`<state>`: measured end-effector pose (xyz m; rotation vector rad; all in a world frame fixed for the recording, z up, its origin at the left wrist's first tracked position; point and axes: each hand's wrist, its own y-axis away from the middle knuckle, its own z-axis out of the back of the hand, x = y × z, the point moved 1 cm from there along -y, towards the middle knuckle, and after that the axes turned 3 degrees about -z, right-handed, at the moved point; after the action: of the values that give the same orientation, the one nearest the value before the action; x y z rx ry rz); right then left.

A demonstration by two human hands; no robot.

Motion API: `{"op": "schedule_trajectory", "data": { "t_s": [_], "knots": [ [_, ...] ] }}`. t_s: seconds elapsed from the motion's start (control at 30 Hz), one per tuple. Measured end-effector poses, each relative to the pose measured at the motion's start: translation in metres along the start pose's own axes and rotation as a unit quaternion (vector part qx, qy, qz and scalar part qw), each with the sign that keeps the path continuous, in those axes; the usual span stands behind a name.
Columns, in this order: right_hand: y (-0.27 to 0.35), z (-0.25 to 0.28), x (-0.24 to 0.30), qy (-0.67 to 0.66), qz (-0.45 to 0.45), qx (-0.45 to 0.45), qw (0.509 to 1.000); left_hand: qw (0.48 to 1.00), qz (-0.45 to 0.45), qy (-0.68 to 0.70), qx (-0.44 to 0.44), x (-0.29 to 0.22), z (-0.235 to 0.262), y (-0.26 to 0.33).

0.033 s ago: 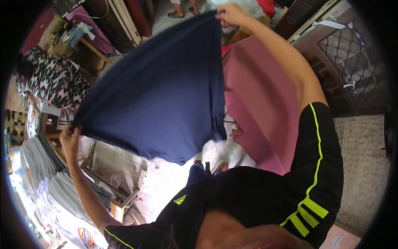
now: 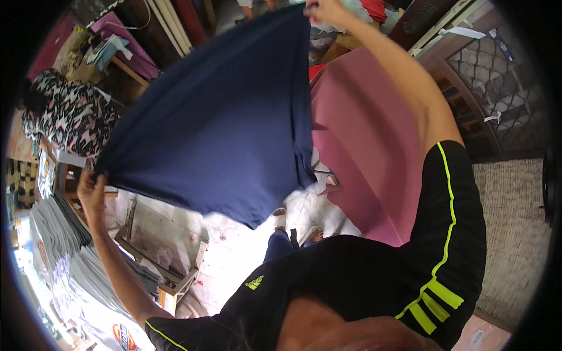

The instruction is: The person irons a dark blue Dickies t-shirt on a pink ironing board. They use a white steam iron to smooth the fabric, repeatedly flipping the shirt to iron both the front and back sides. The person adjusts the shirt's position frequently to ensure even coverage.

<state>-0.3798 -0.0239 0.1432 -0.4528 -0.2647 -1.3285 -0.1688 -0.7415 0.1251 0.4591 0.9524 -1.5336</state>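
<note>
A large dark navy piece of fabric (image 2: 228, 111) hangs spread out in the air before me. My left hand (image 2: 92, 193) is closed on its lower left corner, low and to the left. High up at the top edge of the view, my right hand (image 2: 326, 13) pinches the far upper corner. Between the two hands the long edge runs taut, while the near lower edge falls loose and wavy. Just right of the fabric, apart from my hands, a broad dusty-pink sheet (image 2: 374, 140) stands with a ragged lower left edge.
Stacks of grey folded garments (image 2: 61, 225) lie at the left beside a wooden frame (image 2: 170, 292). Another person in a patterned top (image 2: 73, 111) bends at the far left. A lattice door panel (image 2: 497, 82) and a woven mat (image 2: 509, 234) are on the right.
Both hands have shifted slightly, the left one outward to the left and the right one a little upward. The fabric has moved left with them, uncovering more floor and a foot below.
</note>
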Motion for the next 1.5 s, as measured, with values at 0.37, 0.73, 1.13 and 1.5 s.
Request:
{"op": "schedule_trajectory", "data": {
  "t_s": [0.37,0.73,1.13,1.5],
  "knots": [
    [0.159,0.339,-0.042,-0.225,0.037,-0.376,0.898,0.913,-0.221,0.337,-0.06,-0.265,-0.02,0.0],
    [0.666,0.287,-0.289,-0.439,-0.266,-0.558,0.652,0.579,-0.502,0.411,0.493,-0.475,-0.321,0.205],
    [0.605,0.168,-0.258,-0.187,-0.497,-0.514,0.674,0.717,-0.494,0.122,0.477,-0.414,-0.492,0.327],
    [0.63,0.282,-0.393,0.135,-0.425,-0.462,0.767,0.537,-0.561,0.216,0.592,-0.497,-0.541,0.292]
  ]
}}
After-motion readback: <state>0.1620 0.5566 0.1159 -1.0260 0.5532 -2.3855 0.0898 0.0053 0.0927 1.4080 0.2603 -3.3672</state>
